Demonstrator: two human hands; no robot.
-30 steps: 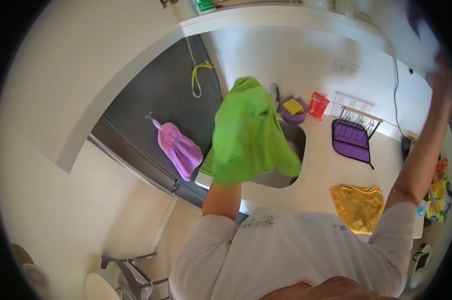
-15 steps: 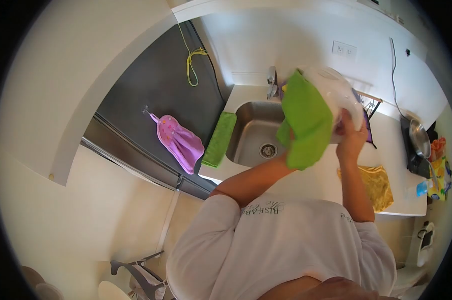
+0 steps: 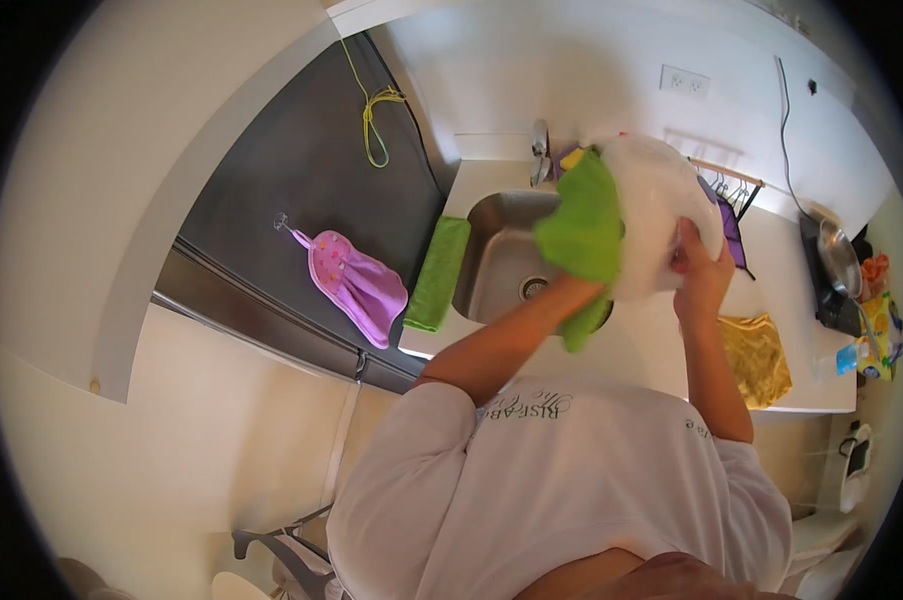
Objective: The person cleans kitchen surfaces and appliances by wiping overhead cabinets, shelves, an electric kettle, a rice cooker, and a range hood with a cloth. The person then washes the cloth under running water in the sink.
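A large, rounded, whitish translucent object (image 3: 651, 215) is up over the sink's right side and the counter. My right hand (image 3: 706, 272) grips its right edge, thumb raised on the near side. Against its left side lies a bright green cloth (image 3: 583, 215), with my left hand (image 3: 593, 290) in it; the cloth hides the fingers, and one end hangs below the wrist. Behind and beneath is the steel sink (image 3: 496, 255) with its faucet (image 3: 540, 150).
A folded green towel (image 3: 439, 275) lies left of the sink. A pink towel (image 3: 356, 285) hangs on the dark fridge (image 3: 301, 160). To the right are a yellow cloth (image 3: 756, 360), a purple rack item (image 3: 733, 235) and a pan (image 3: 838, 258).
The whitish object has come into view in my right hand, which was reaching up at the far right. My left hand and the green cloth have moved right, onto the object, uncovering the sink.
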